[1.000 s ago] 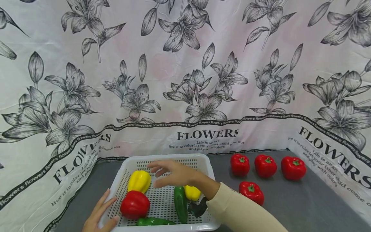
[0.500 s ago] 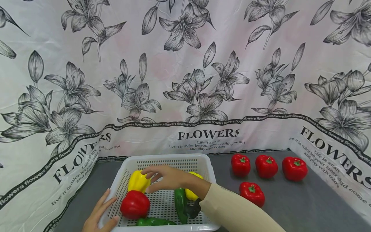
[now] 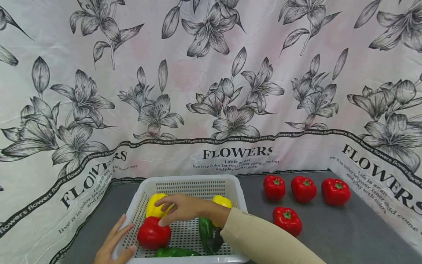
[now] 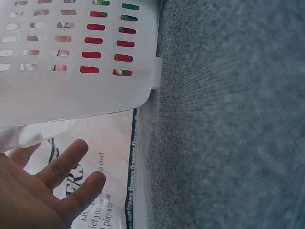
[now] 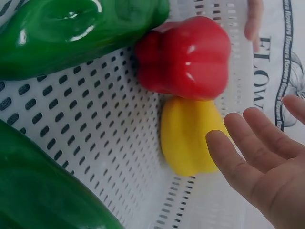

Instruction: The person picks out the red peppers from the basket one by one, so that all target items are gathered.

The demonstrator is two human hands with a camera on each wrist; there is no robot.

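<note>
My left hand (image 3: 113,244) rests at the left rim of a white perforated basket (image 3: 188,179); in the left wrist view its fingers (image 4: 64,162) are spread by the basket's edge. Nothing is in my right hand (image 3: 184,209), which hovers over the basket's left half. Its fingers, loosely bent, are close to a yellow bell pepper (image 3: 152,207) and a red bell pepper (image 3: 153,234). The right wrist view shows both the yellow pepper (image 5: 188,136) and the red pepper (image 5: 190,57), with the fingertips overlapping the yellow one; contact cannot be told.
Green long peppers (image 3: 206,233) lie in the basket's right and near parts. A second yellow pepper (image 3: 222,200) is partly behind my right forearm. Several red bell peppers (image 3: 303,189) stand on the grey table (image 3: 329,234) to the right. A flower-print curtain (image 3: 244,106) hangs behind.
My right hand has moved left and nearer to me, lowering toward the yellow and red peppers in the basket. My left hand has stayed at the rim.
</note>
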